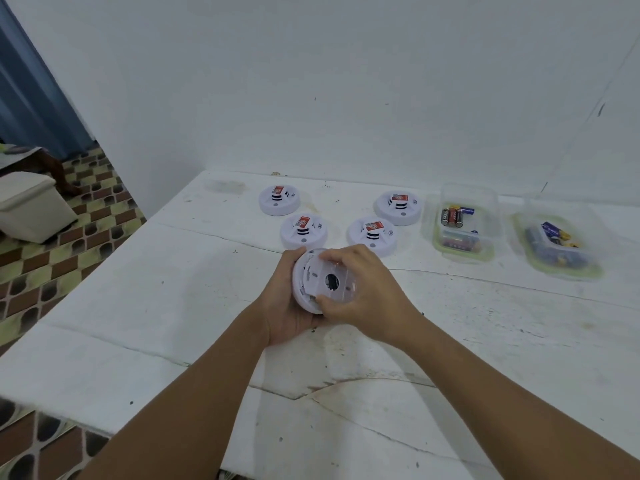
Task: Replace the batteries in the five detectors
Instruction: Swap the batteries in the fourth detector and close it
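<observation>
A scuffed white worktop stands against a white wall, with patterned floor tiles at left. Both hands clamp one detector above the worktop, tilted on edge with its back toward the camera. The left hand cups it from below-left while the right hand grips its back plate.
</observation>
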